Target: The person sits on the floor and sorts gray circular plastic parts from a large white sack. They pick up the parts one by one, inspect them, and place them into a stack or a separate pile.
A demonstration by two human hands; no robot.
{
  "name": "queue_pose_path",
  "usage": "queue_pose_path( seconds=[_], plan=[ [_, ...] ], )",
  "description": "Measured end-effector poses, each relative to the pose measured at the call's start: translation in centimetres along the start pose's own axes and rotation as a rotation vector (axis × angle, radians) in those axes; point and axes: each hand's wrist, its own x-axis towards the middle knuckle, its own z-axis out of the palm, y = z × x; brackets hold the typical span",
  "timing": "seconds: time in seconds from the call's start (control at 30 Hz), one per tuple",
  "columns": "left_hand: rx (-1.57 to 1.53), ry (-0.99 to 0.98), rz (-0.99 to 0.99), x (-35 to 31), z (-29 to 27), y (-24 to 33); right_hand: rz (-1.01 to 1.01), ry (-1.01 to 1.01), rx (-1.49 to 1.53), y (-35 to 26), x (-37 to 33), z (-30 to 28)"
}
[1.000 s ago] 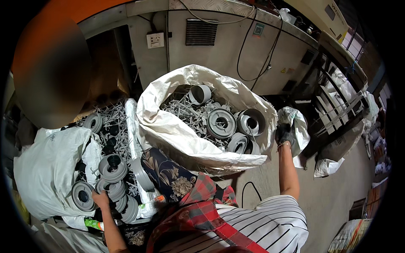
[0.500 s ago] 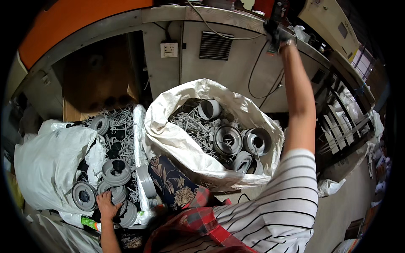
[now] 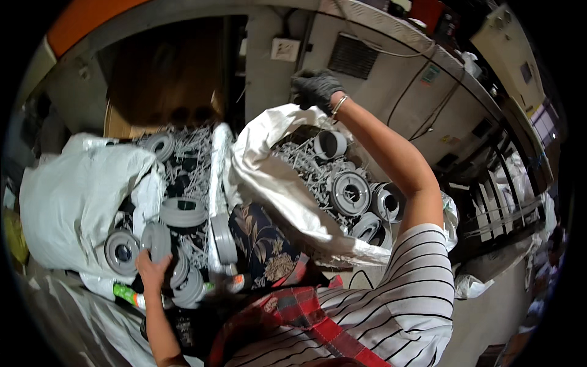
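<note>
My bare left hand [image 3: 153,269] grips the lower edge of a grey plastic ring [image 3: 157,240], which it holds tipped up. More grey ringed parts lie round it: one [image 3: 122,252] to the left, one [image 3: 183,212] above and one [image 3: 191,289] to the right. My right hand [image 3: 317,88], in a dark glove, hangs above the rim of an open white woven sack [image 3: 275,119]. Its fingers are curled in, and whatever they may hold is hidden. Inside that sack, grey rings [image 3: 350,193] lie on a heap of thin grey plastic scraps [image 3: 306,168].
A bulging white sack [image 3: 79,202] stands at the left, beside more scraps [image 3: 195,147]. A cardboard-lined opening [image 3: 165,73] and a metal machine panel [image 3: 269,73] with a socket [image 3: 285,49] form the back. Cables [image 3: 400,92] hang behind the open sack; a dark rack [image 3: 489,196] is at right.
My right hand has swung left and down from the machine's ledge to above the open sack. My left hand has tipped up a ring. The whole view has turned.
</note>
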Motion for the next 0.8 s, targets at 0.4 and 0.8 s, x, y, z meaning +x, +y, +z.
queue_pose_path(
  seconds=[0.4, 0.8],
  plan=[
    [-1.388, 0.287, -0.518, 2.5, -6.4, 0.3, -0.361, -0.515, -0.41, -0.1, -0.6, 30.7],
    [-1.219, 0.44, -0.518, 3.6, -7.3, -2.0, -0.308, -0.502, -0.936, 15.2, 7.3, 48.7]
  ],
)
